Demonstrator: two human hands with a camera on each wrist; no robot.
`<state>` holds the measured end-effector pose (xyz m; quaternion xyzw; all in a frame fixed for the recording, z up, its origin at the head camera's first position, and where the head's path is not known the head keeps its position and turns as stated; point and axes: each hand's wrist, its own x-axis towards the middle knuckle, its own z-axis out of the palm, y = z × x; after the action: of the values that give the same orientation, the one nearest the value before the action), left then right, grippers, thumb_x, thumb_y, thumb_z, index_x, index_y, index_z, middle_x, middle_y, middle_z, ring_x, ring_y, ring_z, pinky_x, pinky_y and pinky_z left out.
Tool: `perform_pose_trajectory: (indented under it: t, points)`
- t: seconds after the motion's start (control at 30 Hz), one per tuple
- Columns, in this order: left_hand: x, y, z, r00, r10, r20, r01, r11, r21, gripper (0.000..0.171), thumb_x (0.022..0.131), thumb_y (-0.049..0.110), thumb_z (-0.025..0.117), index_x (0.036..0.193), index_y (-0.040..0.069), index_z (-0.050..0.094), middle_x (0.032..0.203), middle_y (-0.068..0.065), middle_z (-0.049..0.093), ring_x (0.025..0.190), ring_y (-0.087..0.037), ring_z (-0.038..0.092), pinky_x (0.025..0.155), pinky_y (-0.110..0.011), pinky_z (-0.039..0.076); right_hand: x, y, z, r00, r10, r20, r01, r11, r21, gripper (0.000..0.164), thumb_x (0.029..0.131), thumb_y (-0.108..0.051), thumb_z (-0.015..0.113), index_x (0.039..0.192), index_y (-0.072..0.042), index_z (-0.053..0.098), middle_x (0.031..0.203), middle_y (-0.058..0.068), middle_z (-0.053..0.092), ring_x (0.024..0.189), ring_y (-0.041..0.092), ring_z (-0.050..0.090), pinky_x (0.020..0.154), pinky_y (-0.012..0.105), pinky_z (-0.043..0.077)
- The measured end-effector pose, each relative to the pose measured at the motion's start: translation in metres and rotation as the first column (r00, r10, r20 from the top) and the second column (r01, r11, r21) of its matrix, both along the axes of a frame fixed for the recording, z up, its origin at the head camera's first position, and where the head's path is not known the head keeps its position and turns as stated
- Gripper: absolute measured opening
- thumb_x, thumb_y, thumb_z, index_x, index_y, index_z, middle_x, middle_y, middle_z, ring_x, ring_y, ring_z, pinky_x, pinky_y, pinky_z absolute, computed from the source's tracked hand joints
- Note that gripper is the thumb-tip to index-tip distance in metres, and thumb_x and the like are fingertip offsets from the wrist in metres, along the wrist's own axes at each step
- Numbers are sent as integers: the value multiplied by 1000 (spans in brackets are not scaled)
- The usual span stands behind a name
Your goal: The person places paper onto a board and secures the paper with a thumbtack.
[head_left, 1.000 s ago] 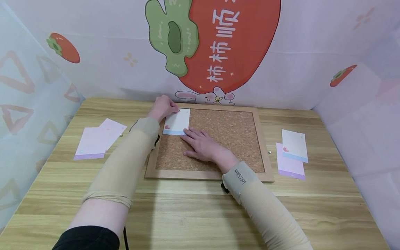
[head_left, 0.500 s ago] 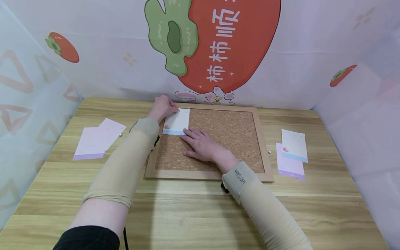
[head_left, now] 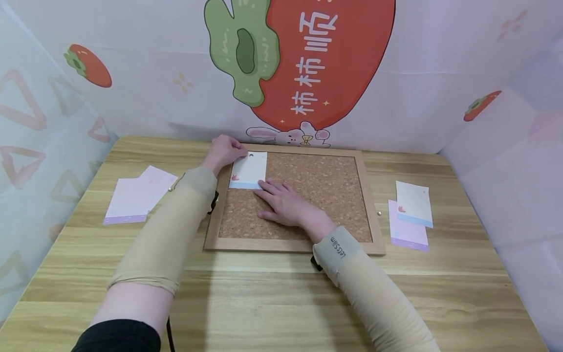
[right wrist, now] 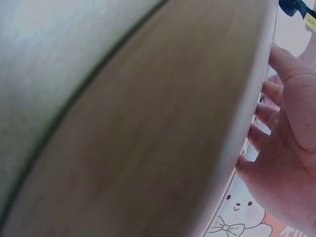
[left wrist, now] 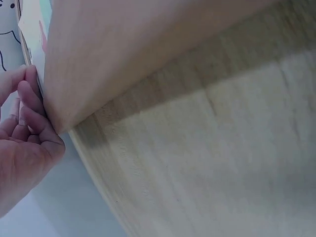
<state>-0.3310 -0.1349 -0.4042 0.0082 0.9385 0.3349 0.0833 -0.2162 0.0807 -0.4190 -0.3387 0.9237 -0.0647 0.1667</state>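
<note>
A corkboard (head_left: 325, 195) in a wooden frame lies on the table against the backdrop. A white note card (head_left: 249, 171) with a blue lower edge lies on its upper left, a small dark-looking pushpin (head_left: 251, 155) at the card's top. My left hand (head_left: 225, 152) is at the board's top left corner, fingertips just left of the pin and loosely bent; they show nothing held. My right hand (head_left: 283, 203) rests spread on the cork, its fingertips touching the card's lower right corner. In the right wrist view its fingers (right wrist: 266, 116) look mostly straight.
Left of the board lie two overlapping pink-purple note cards (head_left: 127, 198), with a small silvery pin (head_left: 170, 189) beside them. On the right, a white note card (head_left: 414, 203) overlaps a purple one (head_left: 409, 234), near another small pin (head_left: 379, 213). A printed backdrop (head_left: 418, 107) stands behind.
My left hand has let go of the pushpin and shifted slightly left, so the pin at the card's top now shows. My right hand stays in place.
</note>
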Motion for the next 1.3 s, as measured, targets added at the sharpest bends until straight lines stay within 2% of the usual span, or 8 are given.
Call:
perform_pose_trajectory:
  t: [0.2,0.47,0.57,0.67,0.83,0.93,1.03,1.3]
  points:
    - [5,-4,6,997,-70,13,70,998,0,30,97,26,62,114,4,72,121,-17,70,109,-28,60,100,-43,47,0,-1,1,1000,1,8,-1,1000,-20,67,103,-50,46,160,-24,23,170,1,13,158,21,8,127,51,13]
    - [11,-8,12,977,-210,-25,207,974,-95,25,97,19,61,115,3,67,113,-18,69,104,-30,62,96,-43,49,0,0,4,1000,-10,18,10,999,-48,75,102,-50,50,161,-16,19,169,4,17,157,23,12,127,51,14]
    - [19,-13,15,955,-294,-42,283,943,-174,27,93,14,65,117,0,65,110,-20,68,100,-30,62,94,-44,49,-1,0,5,1000,-17,20,18,998,-53,77,101,-50,50,161,-13,17,169,4,18,157,22,13,127,51,14]
    - [32,-18,17,923,-383,-38,361,896,-259,37,89,13,70,122,-2,62,111,-21,66,100,-32,59,95,-47,47,-1,-1,5,1000,-12,15,13,998,-60,75,101,-50,50,160,-13,21,169,4,19,157,23,13,127,51,15]
    - [56,-24,18,877,-481,-3,449,820,-354,51,89,20,73,131,-3,57,137,-30,54,125,-45,53,110,-54,42,-1,-2,5,1000,-6,6,7,998,-67,75,101,-50,51,160,-13,21,168,5,21,157,24,15,127,51,15]
    - [67,-24,16,860,-510,21,476,786,-395,55,89,23,74,135,-1,55,146,-30,47,134,-48,46,114,-57,38,-1,-1,6,1000,-2,1,2,998,-70,77,101,-49,52,160,-13,18,168,5,22,157,25,16,127,51,17]
    - [72,-23,13,851,-525,28,486,764,-424,56,90,24,74,136,-1,55,147,-29,46,135,-48,45,115,-58,36,-2,-2,7,1000,-5,-4,5,997,-82,78,100,-47,55,160,-13,19,167,6,24,156,26,18,126,52,19]
    - [77,-19,13,848,-527,44,488,747,-452,50,92,23,73,133,-1,56,147,-30,45,135,-50,43,115,-59,35,-2,-2,5,1000,-20,-11,17,984,-177,80,96,-42,64,159,-12,24,164,9,31,153,26,27,125,49,23]
